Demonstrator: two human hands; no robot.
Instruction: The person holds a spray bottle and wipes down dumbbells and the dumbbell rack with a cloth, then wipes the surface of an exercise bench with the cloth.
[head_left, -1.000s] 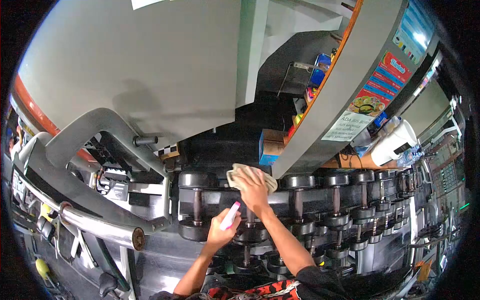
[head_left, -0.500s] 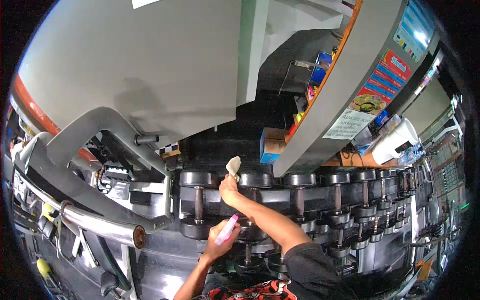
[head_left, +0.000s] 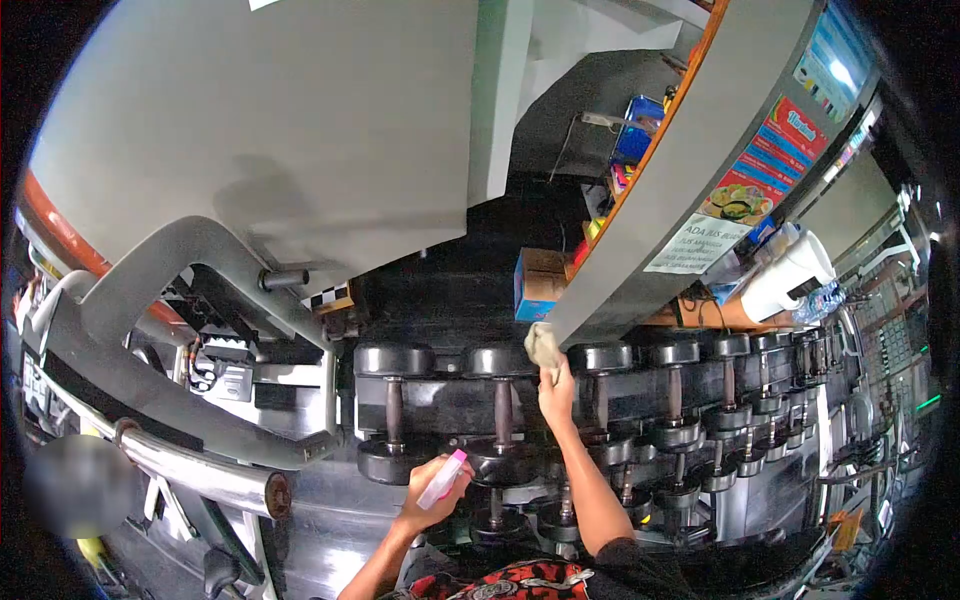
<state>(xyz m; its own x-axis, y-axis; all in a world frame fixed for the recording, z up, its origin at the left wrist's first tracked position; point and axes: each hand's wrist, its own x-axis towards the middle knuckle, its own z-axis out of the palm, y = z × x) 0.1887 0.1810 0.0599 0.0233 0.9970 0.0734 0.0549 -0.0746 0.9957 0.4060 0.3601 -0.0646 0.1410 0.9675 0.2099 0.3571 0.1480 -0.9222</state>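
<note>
My left hand is wrapped round a clear spray bottle with a pink top, near the lower head of the leftmost dumbbell. My right hand grips a bunched beige cloth. The cloth is between the upper heads of the second dumbbell and the third dumbbell; whether it touches either is unclear. Both dumbbells lie with their handles pointing away from me on the black rack.
More dumbbells continue to the right in rows. Grey-framed gym equipment stands at the left. Beyond the rack are a cardboard box and a grey counter with posters. A white container is at the right.
My right hand first moved left with the cloth, then right to the gap between the second and third dumbbells. My left hand has shifted slightly down and left with the bottle.
</note>
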